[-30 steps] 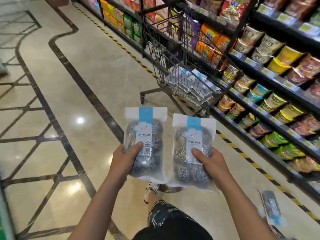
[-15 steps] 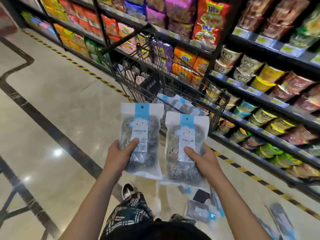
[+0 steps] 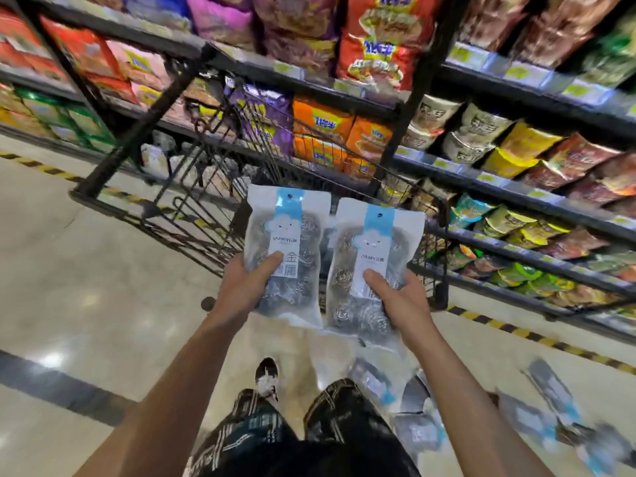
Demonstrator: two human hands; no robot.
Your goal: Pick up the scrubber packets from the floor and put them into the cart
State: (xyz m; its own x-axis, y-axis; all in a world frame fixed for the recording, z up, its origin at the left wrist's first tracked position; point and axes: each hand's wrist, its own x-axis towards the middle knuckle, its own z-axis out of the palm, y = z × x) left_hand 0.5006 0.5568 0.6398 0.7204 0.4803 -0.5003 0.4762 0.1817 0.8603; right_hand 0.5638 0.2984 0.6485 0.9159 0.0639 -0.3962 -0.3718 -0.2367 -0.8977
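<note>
Floor point(image 3: 86, 304), near edge by the feet: several more scrubber packets point(image 3: 547, 407) lie scattered flat, blurred, count uncertain, not yet collected. Above them, left hand point(image 3: 246, 287): thumb laid across the label and the other fingers curled behind, clamped on the left packet point(image 3: 287, 242), held upright with its blue header uppermost. Right hand point(image 3: 401, 302): same grip, thumb on the label front and fingers wrapped behind, on the right packet point(image 3: 373, 259), just beside the first with their edges almost touching. Both packets sit in front of the near rim of the cart point(image 3: 437, 235), whose wire basket lies beyond them; contents of the basket mostly hidden behind the packets. Far side: snack shelves point(image 3: 516, 166) run along the cart's far rim. Step in hand, as judged: carry both packets over the near rim and release inside. Advice: lift clear of the wire rim before letting go, lay the packets flat and low so they do not slide out, and drop them toward the basket's middle, not against the side nearest the shelves.
</note>
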